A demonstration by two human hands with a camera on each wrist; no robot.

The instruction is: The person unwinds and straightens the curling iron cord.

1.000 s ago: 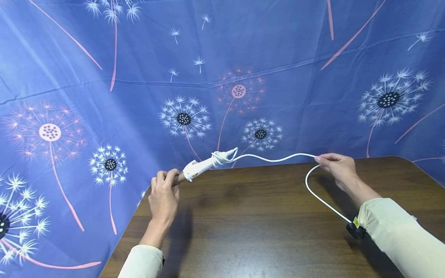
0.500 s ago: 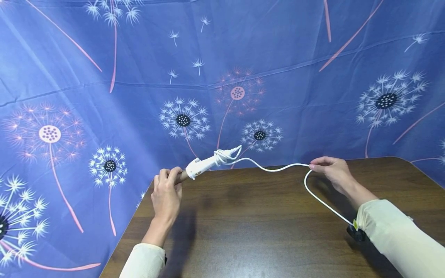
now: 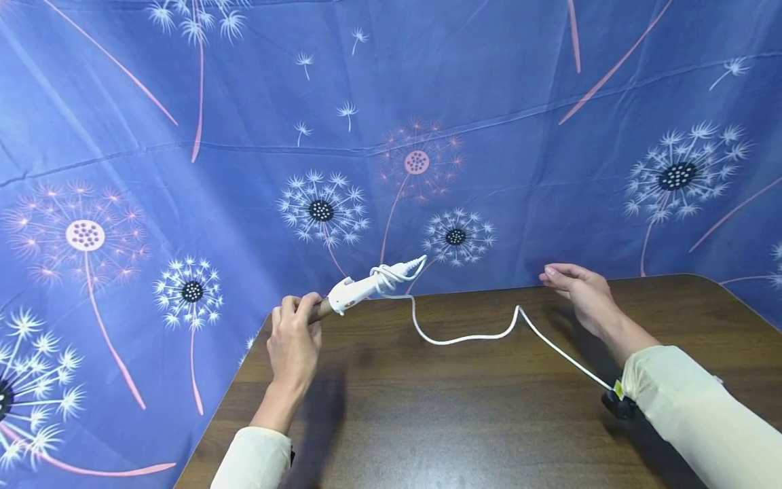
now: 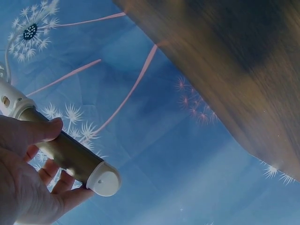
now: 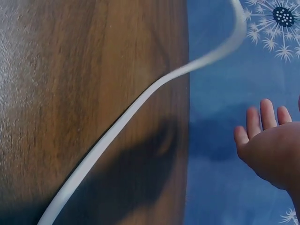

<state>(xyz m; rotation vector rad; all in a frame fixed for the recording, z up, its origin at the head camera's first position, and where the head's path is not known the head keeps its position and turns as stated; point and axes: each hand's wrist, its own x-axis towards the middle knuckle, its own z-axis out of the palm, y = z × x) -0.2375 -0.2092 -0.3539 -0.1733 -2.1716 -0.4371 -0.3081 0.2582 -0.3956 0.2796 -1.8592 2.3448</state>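
My left hand (image 3: 293, 346) grips the brown-gold barrel of a curling iron (image 3: 357, 293) above the table's left side. In the left wrist view, the barrel (image 4: 75, 152) ends in a white cap, with the thumb across one side and the fingers beneath. The white handle points up and right, with part of its cord (image 3: 461, 339) looped round it. From there the cord sags, rises to a kink and runs down to the right cuff. Above and right of the kink is my right hand (image 3: 583, 299), fingers extended, apart from the cord and holding nothing.
A brown wooden table (image 3: 440, 414) lies below, its rounded corner at the back right. Behind it hangs a blue cloth (image 3: 519, 136) with dandelion prints. A black object (image 3: 618, 405) with a yellow-green patch is at the right cuff, where the cord passes out of sight.
My right fingers have let go of the cord, and its middle has dropped lower. The right hand has risen slightly since half a second ago; the left still holds the curling iron.
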